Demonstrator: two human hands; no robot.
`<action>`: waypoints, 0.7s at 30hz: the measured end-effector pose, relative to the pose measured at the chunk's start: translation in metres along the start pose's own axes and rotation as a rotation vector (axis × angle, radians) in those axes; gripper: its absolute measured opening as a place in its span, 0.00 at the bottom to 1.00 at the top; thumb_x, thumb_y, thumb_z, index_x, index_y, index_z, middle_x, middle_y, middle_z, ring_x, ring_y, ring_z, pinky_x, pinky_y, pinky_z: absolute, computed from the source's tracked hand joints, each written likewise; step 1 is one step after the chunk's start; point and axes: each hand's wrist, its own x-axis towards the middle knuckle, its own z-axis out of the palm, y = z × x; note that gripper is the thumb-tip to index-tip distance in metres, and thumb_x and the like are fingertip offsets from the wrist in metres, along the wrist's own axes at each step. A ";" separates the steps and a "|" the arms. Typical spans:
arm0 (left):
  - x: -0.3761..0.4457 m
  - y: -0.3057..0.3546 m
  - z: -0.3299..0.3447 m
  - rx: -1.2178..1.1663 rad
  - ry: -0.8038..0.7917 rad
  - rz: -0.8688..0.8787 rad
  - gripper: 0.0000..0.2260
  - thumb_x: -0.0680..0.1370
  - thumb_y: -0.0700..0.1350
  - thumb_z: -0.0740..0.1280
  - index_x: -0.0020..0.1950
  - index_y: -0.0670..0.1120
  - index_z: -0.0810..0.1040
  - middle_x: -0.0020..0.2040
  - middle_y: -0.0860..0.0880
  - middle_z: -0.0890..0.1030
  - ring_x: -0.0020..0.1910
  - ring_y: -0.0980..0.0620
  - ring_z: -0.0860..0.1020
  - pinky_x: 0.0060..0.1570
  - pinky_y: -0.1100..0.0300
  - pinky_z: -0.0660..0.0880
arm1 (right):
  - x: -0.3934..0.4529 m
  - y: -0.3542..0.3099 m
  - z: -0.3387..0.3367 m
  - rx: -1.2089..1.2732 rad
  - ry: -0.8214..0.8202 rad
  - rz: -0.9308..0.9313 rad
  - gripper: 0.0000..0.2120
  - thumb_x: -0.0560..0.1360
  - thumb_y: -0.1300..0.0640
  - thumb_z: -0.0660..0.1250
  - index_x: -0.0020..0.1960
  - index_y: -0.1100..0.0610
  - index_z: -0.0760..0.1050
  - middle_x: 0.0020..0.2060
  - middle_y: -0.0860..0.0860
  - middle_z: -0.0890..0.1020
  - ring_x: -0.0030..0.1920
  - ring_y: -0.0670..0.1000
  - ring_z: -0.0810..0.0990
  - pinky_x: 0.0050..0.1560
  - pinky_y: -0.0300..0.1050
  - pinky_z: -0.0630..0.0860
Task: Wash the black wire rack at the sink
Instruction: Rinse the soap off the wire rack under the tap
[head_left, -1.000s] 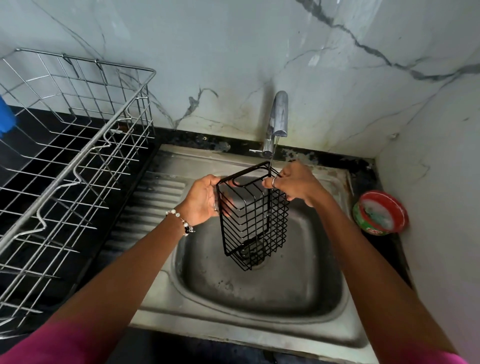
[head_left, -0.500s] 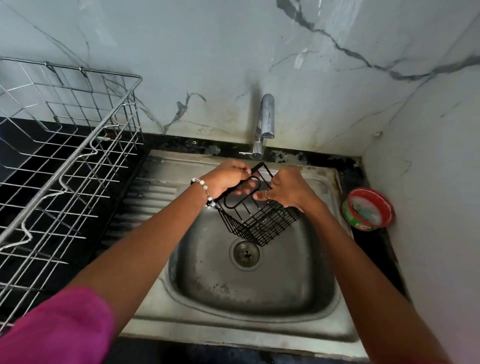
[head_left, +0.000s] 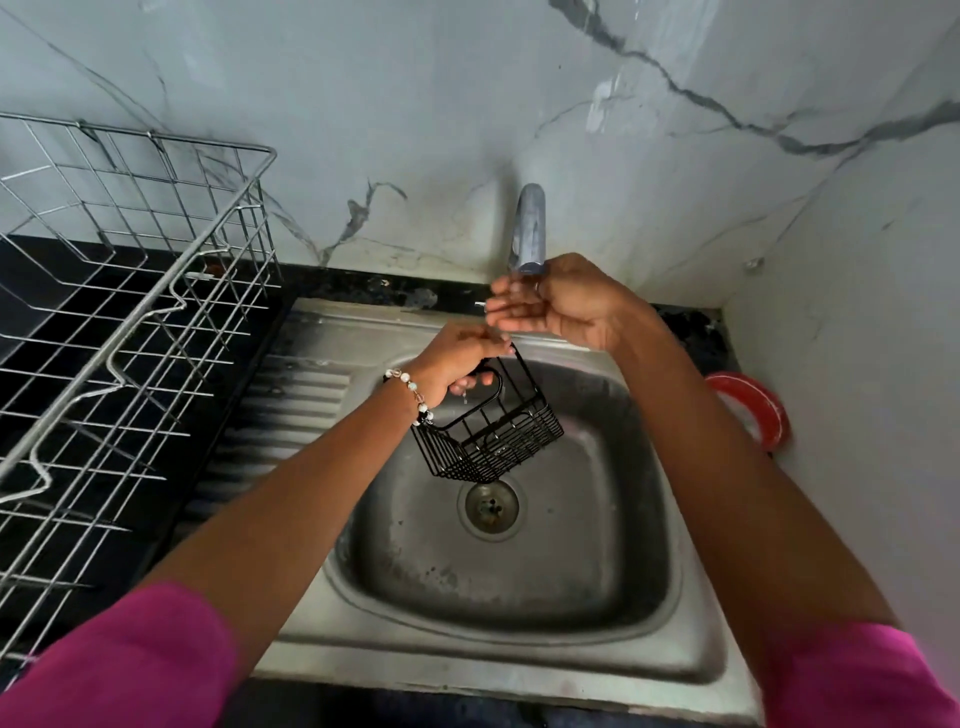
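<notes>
1. The left hand (head_left: 457, 358) is in the middle of the frame. Its fingers curl round the top edge of the black wire rack (head_left: 491, 434) and hold it up.
2. The rack hangs tilted in the air over the sink (head_left: 519, 670). It is just above the round drain (head_left: 488, 506) and does not touch the bottom.
3. The right hand (head_left: 558, 306) is a bit higher, right under the tip of the tap (head_left: 530, 228). Its palm faces up and its fingers are spread loose. It holds nothing.
4. The fingers of the right hand look blurry, so I cannot tell if water runs on them.
5. A bead bracelet (head_left: 413, 395) sits on the left wrist.
6. A big silver wire basket (head_left: 130, 291) stands on the left side of the frame, on the dark counter beside the sink.
7. A red round tub (head_left: 753, 410) sits at the right edge, partly hidden behind the right arm.
8. Pink sleeves (head_left: 130, 670) show in the bottom corners.
9. The wall (head_left: 415, 104) behind the tap is white marble with grey lines.
</notes>
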 end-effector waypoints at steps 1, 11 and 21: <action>0.000 0.000 -0.001 0.016 0.004 0.009 0.02 0.78 0.44 0.68 0.48 0.47 0.80 0.45 0.49 0.83 0.22 0.57 0.73 0.19 0.69 0.56 | 0.002 -0.004 0.001 0.018 -0.031 0.034 0.11 0.78 0.71 0.58 0.57 0.72 0.74 0.46 0.66 0.82 0.43 0.59 0.85 0.46 0.50 0.82; 0.001 0.004 -0.012 0.208 -0.017 -0.063 0.12 0.81 0.47 0.63 0.38 0.49 0.76 0.35 0.52 0.81 0.31 0.55 0.79 0.37 0.60 0.66 | 0.003 0.001 -0.004 -0.126 0.033 0.093 0.12 0.76 0.77 0.54 0.53 0.72 0.75 0.52 0.70 0.79 0.50 0.62 0.83 0.49 0.50 0.82; -0.001 0.007 -0.012 0.158 -0.062 -0.086 0.17 0.80 0.52 0.63 0.32 0.49 0.74 0.34 0.52 0.83 0.37 0.54 0.80 0.39 0.59 0.67 | -0.001 0.003 -0.006 -0.081 0.084 0.130 0.11 0.77 0.75 0.55 0.50 0.72 0.76 0.52 0.72 0.78 0.48 0.63 0.84 0.48 0.50 0.82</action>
